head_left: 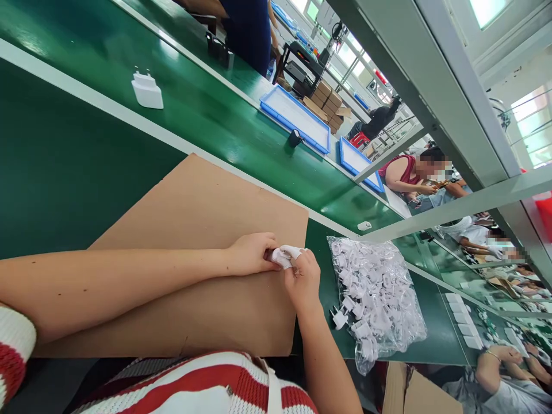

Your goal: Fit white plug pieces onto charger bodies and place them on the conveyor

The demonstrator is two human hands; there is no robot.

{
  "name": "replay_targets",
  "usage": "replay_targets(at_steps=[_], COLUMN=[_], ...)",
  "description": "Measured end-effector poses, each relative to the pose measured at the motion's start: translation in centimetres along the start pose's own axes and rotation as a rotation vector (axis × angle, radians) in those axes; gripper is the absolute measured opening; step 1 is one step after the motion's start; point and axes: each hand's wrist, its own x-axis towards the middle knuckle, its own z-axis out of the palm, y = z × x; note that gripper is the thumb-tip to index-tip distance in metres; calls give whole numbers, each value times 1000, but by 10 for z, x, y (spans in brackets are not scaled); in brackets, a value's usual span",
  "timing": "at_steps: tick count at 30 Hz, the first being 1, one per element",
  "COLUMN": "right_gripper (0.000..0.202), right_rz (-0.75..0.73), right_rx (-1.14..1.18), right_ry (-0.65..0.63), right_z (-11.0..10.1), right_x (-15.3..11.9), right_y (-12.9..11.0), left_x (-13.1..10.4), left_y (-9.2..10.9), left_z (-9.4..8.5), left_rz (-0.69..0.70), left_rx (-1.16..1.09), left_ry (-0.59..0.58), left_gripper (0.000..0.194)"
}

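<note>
Above the brown cardboard sheet point(224, 207), both my hands meet at a small white plastic part point(279, 259), mostly covered by fingers. My left hand point(250, 253) is closed on it from the left. From the right, my right hand point(304, 276) pinches it too; its finger and thumb tips look wrapped in white covers. The part resembles the white charger pieces nearby, but its exact kind is hidden. Right of the cardboard lies a clear plastic bag point(379, 293) of many white plug pieces. One loose white plug piece point(340, 317) rests at the bag's left edge.
A white charger point(147, 91) stands on the green belt beyond the white rail. Also there are a black item point(295, 138) and a white piece point(364, 226). Blue-rimmed trays point(297, 118) line the far side. A metal frame point(414, 218) crosses at right; co-workers sit beyond.
</note>
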Motion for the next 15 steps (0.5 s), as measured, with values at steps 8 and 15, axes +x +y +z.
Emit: replay_targets(at_steps=[8,15], right_gripper=[31,53], right_rz=[-3,243], right_rx=[-61,28], right_ry=[-108,11], right_z=[-3,-3], right_x=[8,-12], right_y=[7,-7], left_x=[3,2], left_y=[-1,-1], left_z=[0,6], left_rz=[8,-2], left_rx=[37,116], left_ry=[-9,-4], left_gripper=[35,34])
